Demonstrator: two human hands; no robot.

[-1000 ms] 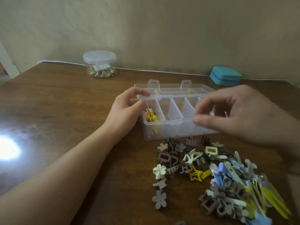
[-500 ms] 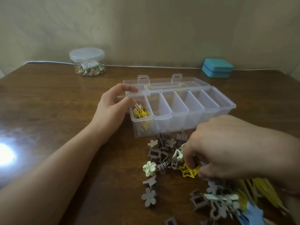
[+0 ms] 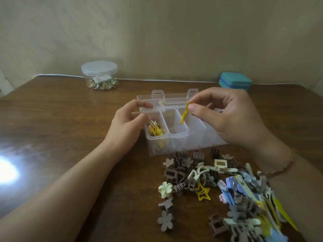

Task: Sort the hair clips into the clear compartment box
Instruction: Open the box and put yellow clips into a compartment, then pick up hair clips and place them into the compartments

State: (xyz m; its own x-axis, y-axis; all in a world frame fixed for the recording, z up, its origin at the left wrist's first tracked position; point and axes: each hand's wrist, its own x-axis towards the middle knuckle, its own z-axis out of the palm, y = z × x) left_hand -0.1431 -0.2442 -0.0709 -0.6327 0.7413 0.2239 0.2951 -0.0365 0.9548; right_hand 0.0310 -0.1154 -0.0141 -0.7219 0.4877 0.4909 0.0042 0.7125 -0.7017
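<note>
A brown wooden counter (image 3: 61, 128) carries everything. The clear compartment box (image 3: 176, 135) stands open at its middle, and no writing on it or on anything else can be read. Just in front of the box lies a heap of hair clips (image 3: 218, 189) in brown, cream, blue and yellow, with a yellow star clip (image 3: 202, 192) among them. The left hand (image 3: 127, 124) has its grip curled round the box's left rear corner. The right hand (image 3: 225, 112) pinches a yellow clip (image 3: 185, 112) above the second compartment from the left. The leftmost compartment holds small yellow clips (image 3: 155, 130). Behind the box to the left stands a lidded clear jar (image 3: 99, 75); behind to the right, a teal case (image 3: 235, 82).
</note>
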